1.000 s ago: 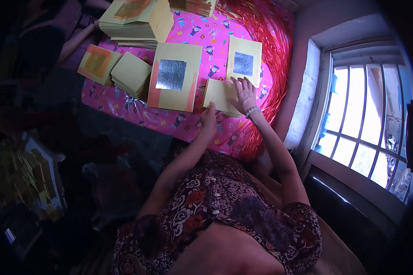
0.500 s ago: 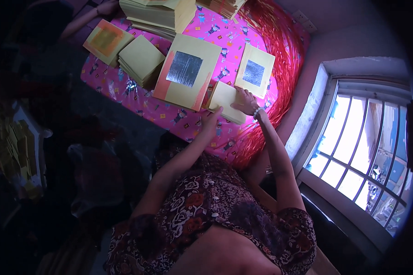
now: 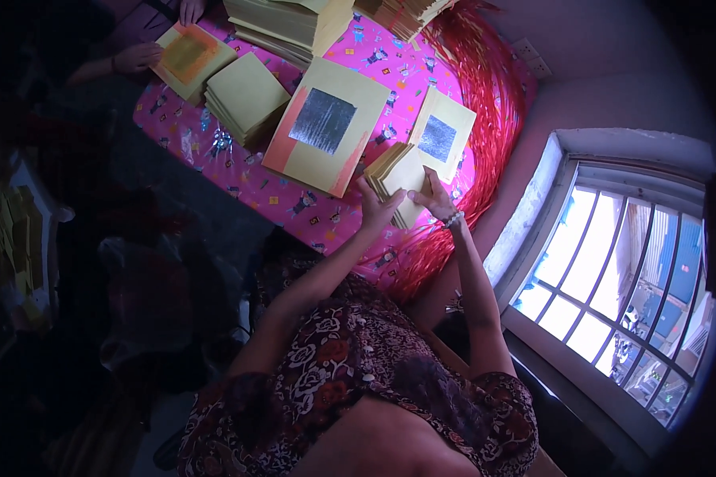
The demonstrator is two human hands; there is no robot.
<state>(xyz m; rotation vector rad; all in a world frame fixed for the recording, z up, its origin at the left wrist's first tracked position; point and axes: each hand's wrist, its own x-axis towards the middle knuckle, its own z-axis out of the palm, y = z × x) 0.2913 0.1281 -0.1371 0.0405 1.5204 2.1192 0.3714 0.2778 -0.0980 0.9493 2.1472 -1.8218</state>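
Note:
Between both hands I hold a small stack of pale yellow paper sheets [image 3: 403, 171], tilted up with its layered edges fanned a little. My left hand [image 3: 378, 208] grips the near left side. The right hand [image 3: 433, 199], with a beaded bracelet at its wrist, closes on the right edge, its thumb on the top sheet. Just left of the stack lies a large pile of yellow sheets with a silver foil square [image 3: 322, 126] and an orange-red edge. Beyond my right hand is a smaller yellow sheet pile with a silver square [image 3: 437, 137].
A pink patterned cloth [image 3: 302, 203] covers the table. Red shiny strands [image 3: 497, 119] run along its right side. Tall yellow paper stacks [image 3: 274, 24] stand at the back. Another person's hand [image 3: 138, 58] touches an orange-and-gold sheet pile [image 3: 187, 60]. A barred window [image 3: 612, 278] is at right.
The small stack, lying flat on the table before, is now lifted and tilted in both my hands, its edges spread. At far left, another person's hands have come to the orange-and-gold pile.

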